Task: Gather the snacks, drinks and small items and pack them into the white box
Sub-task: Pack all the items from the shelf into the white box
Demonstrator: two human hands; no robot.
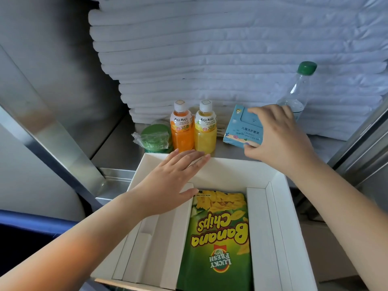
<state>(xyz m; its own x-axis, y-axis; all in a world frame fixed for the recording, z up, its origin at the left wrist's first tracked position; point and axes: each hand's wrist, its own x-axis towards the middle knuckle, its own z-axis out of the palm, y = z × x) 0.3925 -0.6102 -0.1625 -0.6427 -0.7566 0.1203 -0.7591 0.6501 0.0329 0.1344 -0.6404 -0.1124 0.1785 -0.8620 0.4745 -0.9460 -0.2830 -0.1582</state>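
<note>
Right hand (279,133): fingers clamped on the blue carton (241,129), at one o'clock beyond the white box (279,206). Carton judged light, stiff, crushable; grip across its side edges. Left hand (174,177): fingers straight, together, over the box's far rim.

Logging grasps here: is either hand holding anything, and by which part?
The right hand pinches the blue care-set box at its right end, fingers on the top edge, thumb at the bottom. The left hand holds nothing, flat over the white box.
</note>
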